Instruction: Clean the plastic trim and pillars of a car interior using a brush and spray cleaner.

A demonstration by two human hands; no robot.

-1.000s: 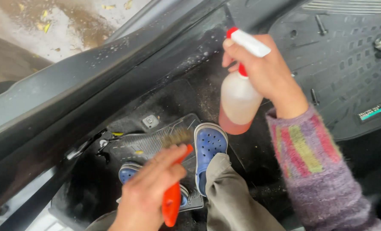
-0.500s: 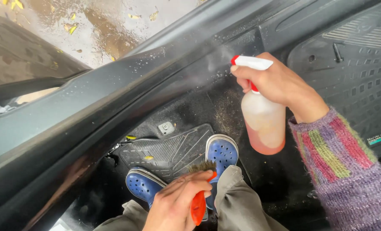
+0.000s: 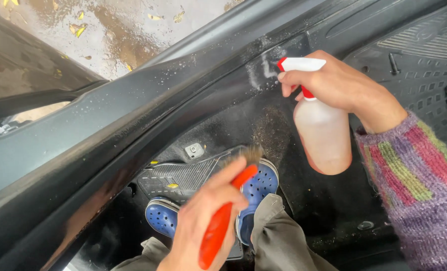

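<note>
While the right hand (image 3: 341, 88) is closed around the neck of a translucent plastic spray bottle with a white and red trigger head (image 3: 323, 128), its forefinger lies over the trigger, a hold that appears suited to squeezing with one hand. The bottle hangs nearly upright, base down and slightly tilted, long axis near vertical, with the nozzle pointing left toward the black plastic door sill trim (image 3: 218, 85), where white foam streaks (image 3: 263, 70) show just beside the nozzle. The left hand (image 3: 203, 221) is wrapped around the red plastic handle of a scrubbing brush with pale bristles (image 3: 233, 193); the handle runs from lower left to upper right, bristle end away from the person, over the dark carpeted car floor (image 3: 283, 130). This placement appears to keep the brush ready near the sprayed zone. Below the brush, blue perforated clogs (image 3: 256, 188) rest on a black ribbed rubber floor mat (image 3: 183, 175). A striped knitted sleeve (image 3: 419, 185) covers the right forearm. Wet ground with yellow leaves (image 3: 108, 30) lies outside the sill.
</note>
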